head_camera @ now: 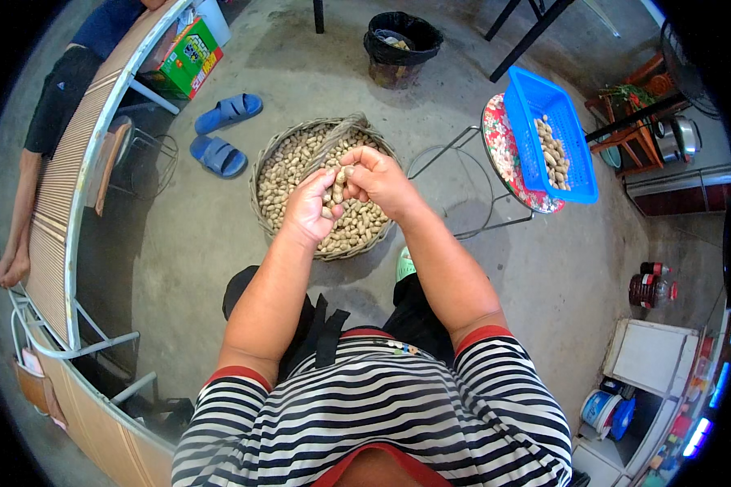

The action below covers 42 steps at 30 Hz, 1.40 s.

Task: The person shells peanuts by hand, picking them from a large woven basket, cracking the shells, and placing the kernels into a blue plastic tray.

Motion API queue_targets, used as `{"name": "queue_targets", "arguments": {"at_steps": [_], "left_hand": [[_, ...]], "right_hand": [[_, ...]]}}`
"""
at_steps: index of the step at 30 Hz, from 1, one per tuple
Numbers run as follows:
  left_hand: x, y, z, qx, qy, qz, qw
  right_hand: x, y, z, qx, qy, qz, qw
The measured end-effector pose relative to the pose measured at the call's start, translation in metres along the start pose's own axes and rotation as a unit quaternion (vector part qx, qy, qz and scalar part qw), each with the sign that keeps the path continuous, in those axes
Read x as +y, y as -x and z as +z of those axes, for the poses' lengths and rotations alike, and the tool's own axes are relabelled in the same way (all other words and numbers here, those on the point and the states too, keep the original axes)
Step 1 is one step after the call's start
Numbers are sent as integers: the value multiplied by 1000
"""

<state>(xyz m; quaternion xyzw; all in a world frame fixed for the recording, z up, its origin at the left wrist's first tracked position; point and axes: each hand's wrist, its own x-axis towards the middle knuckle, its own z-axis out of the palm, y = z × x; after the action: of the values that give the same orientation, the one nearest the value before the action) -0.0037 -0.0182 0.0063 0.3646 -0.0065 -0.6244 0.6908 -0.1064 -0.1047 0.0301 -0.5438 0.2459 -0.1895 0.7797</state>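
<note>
A round wicker basket point(262, 228) with an arched handle holds a large heap of unshelled peanuts point(356, 230). Above it, my left hand point(310, 206) holds several peanuts point(327, 204) against its palm and fingers. My right hand point(381, 182) pinches the upper part of a peanut point(339, 185) that stands upright between both hands, touching the left thumb. On the right, a blue plastic basket point(519, 122) with perforated walls rests on a stool with a red floral seat point(499, 137); unshelled peanuts point(551, 155) lie inside it.
Blue slippers point(219, 156) lie left of the wicker basket. A bin lined with a black bag point(402, 52) stands beyond it. Another person's bare legs point(27, 201) rest on a slatted folding bed point(79, 164) at left. Bottles point(649, 291) and a low cabinet point(649, 356) are at right.
</note>
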Motion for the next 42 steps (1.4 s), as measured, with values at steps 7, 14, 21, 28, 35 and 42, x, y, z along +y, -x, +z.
{"name": "queue_targets", "arguments": {"at_steps": [7,14,21,28,35,42], "left_hand": [[-1,6,6,16,13,-13,1000],[7,4,-4,-6,90,-18,996],[5,8,2,16,75,-8,997],[4,8,1,51,141,79,986],[3,16,13,50,145,89,984],[3,11,7,-3,177,97,979]], "right_hand": [[8,-2,2,53,69,-54,995],[-15,6,-4,59,-338,-9,939],[0,5,-3,96,208,-74,971],[3,18,17,69,376,-243,891],[17,20,33,49,462,-246,851],[25,11,27,49,304,-198,931]]}}
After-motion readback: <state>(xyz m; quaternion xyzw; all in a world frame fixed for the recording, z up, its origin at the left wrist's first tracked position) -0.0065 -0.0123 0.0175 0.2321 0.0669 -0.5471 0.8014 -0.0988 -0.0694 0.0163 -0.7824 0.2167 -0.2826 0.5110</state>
